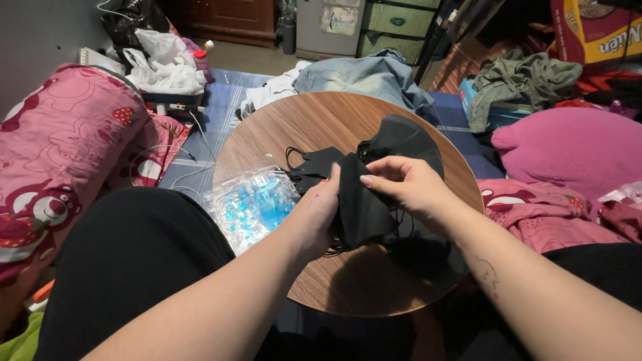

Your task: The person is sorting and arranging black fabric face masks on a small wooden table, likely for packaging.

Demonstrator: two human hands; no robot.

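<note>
A clear plastic bag point(253, 204) with blue print lies at the left edge of the round wooden table point(281, 127). The left hand point(319, 212) and right hand point(408, 187) both pinch a black face mask point(358, 207) above the table's middle (more black masks point(401, 137) lie just behind).

Black mask point(358, 207) between both hands: matt cloth. Round table point(321, 127) beneath: smooth wood-grain. Bag point(251, 204) left of hands: glossy clear plastic.
</note>
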